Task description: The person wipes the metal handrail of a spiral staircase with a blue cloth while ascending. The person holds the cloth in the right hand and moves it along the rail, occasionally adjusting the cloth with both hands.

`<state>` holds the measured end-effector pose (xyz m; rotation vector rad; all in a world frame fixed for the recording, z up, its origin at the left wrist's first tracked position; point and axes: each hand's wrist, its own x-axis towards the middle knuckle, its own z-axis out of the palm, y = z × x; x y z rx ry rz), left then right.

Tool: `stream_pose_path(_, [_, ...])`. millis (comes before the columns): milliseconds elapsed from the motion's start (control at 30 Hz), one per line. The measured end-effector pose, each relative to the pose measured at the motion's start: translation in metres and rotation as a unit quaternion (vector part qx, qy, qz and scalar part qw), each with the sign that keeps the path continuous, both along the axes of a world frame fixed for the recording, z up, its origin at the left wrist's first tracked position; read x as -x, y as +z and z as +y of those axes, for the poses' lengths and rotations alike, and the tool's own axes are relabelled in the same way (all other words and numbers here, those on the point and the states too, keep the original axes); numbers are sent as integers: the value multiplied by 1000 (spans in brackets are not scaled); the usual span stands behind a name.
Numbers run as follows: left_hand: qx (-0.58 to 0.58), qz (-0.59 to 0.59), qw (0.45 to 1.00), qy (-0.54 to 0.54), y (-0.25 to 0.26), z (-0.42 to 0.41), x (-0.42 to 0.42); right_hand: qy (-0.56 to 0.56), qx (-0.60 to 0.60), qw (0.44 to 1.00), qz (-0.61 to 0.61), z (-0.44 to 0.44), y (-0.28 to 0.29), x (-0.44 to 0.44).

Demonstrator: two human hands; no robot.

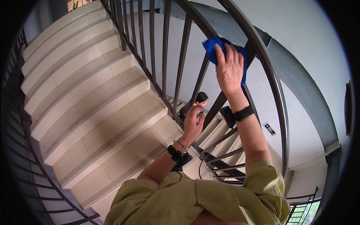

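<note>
My right hand [230, 69] lies over a blue cloth [211, 46], pressing it with spread fingers on the dark metal stair railing. The cloth drapes around the railing's lower rail [197, 17] where it meets a post. Above and to the right curves the glossy handrail [277, 92], apart from the hand. My left hand [193, 123] is held lower, near the balusters, with its fingers loosely bent and nothing seen in it. Both wrists wear black straps with small devices; a cable hangs from the right one.
Tiled stairs [109, 112] with grooved edges rise at the left. Beyond the balusters, a person [200, 98] with dark hair is on the lower flight. A second railing [42, 168] runs along the far left. A sign [269, 128] with arrows is on the white wall.
</note>
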<state>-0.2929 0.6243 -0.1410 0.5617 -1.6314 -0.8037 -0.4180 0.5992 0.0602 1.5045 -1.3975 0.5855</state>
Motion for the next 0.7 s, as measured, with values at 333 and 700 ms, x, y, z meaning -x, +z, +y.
stream_pose_path(333, [-30,4,1000,6,0,5,-16,33,-170,984,39,41,-85,26])
stream_pose_path(700, [-38,-20,999,-11,-16,14,9,45,-114,992,7,44,-75,30])
